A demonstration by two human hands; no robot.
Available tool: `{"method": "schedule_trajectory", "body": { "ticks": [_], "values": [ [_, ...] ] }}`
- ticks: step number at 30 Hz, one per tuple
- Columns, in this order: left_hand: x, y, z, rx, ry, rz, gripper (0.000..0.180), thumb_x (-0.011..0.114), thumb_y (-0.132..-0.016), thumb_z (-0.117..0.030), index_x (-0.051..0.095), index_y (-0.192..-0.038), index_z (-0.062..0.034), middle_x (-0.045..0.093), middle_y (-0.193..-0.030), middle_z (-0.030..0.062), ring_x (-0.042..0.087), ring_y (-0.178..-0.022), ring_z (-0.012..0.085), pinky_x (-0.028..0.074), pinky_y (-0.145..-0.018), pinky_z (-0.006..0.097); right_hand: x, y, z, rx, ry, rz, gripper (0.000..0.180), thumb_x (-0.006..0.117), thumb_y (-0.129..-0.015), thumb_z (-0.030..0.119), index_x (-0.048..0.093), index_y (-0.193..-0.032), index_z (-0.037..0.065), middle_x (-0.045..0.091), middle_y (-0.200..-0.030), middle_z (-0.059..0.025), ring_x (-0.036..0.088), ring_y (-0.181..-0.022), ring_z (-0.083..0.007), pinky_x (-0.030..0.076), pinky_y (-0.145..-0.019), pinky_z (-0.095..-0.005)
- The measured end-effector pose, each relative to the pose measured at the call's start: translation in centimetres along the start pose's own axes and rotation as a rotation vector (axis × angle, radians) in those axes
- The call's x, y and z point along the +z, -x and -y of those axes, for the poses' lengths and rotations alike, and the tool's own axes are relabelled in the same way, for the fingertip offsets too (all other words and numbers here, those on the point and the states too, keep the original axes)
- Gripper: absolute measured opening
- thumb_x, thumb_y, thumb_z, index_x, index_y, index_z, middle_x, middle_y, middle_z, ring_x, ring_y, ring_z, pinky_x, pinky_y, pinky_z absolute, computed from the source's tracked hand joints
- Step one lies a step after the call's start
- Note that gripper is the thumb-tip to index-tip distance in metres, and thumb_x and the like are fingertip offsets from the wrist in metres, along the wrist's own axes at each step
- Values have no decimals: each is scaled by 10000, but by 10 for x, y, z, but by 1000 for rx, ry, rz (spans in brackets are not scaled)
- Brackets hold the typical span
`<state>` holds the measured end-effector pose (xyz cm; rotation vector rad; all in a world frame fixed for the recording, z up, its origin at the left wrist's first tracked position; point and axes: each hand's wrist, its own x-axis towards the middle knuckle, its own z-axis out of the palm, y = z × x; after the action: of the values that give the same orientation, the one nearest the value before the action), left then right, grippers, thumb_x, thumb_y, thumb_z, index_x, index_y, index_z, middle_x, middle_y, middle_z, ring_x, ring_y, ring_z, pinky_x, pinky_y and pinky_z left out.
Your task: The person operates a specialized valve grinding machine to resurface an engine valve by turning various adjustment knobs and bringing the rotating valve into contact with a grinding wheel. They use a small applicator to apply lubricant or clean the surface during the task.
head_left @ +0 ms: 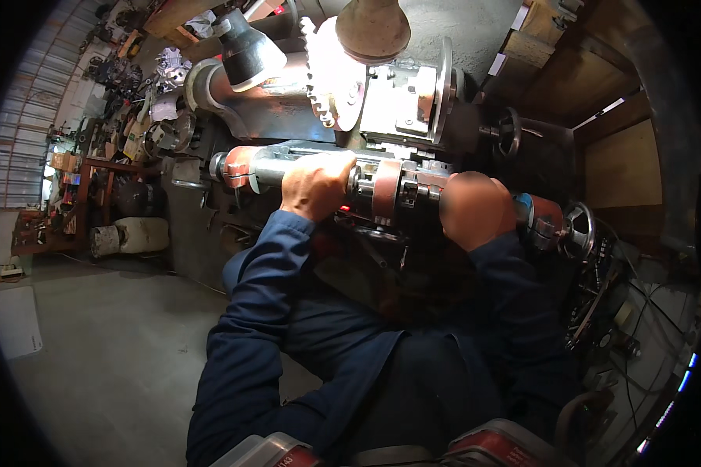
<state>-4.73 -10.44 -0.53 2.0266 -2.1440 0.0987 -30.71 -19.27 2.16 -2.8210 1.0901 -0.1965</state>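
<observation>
A long metal shaft [271, 172] lies level across the machine in front of me. My left hand [317, 185] is closed over its left part, knuckles up, with the fingertips hidden behind it. Toward the right end, my right hand [480, 208] is curled around the same shaft; part of it is blurred. Between the hands sits a brownish-red ring [387, 189] with metal fittings on both sides. A red collar [240, 166] circles the shaft left of my left hand. Beyond my right hand is a red and blue clamp [544, 219].
A handwheel [579, 231] stands at the right end, another handwheel [509, 132] farther back. Behind the shaft rises a brightly lit toothed wheel [339, 74]. A lamp [249, 54] hangs over the machine. Cluttered parts fill a rack [82, 194] at left; cables [639, 311] run at right.
</observation>
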Motion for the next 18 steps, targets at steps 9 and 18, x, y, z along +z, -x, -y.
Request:
{"method": "schedule_trajectory", "body": {
  "ticks": [9,18],
  "values": [
    [-44,44,103,-349,27,-510,323,653,-831,-97,548,-1111,24,593,-1180,187,567,-1080,292,431,-953,390,-3,2,-3,15,-43,1,301,755,-582,172,524,-745,70,591,-691,-94,604,-698,-279,477,-670,-389],
    [-47,34,120,-391,600,-396,63,491,-928,-45,524,-940,8,625,-1233,157,573,-1124,223,438,-934,326,-20,-27,-9,44,-125,71,276,722,-587,184,576,-790,67,614,-689,-125,622,-701,-318,496,-646,-432]
  ]
}}
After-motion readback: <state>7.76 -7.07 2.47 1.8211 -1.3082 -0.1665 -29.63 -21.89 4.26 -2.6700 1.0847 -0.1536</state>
